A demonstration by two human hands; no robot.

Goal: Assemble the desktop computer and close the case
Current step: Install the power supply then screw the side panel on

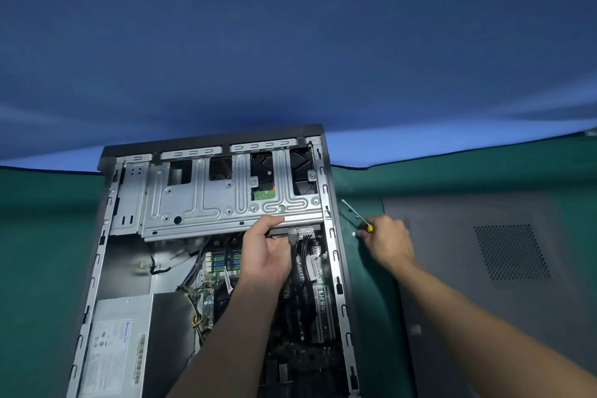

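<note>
The open computer case (106,213) lies on its side on the green mat, with the motherboard (223,265) and the power supply (113,346) showing inside. A silver drive cage (200,200) spans the top of the case. My left hand (268,249) reaches into the case and grips the cage's lower edge beside the black cables (302,255). To the right of the case, my right hand (386,239) holds a screwdriver (357,215) with a yellow and black handle on the mat. A small screw (354,234) lies by its fingertips.
The grey side panel (468,236) with a perforated vent lies flat on the green mat (42,236) to the right of the case. A blue cloth (290,58) hangs behind the table.
</note>
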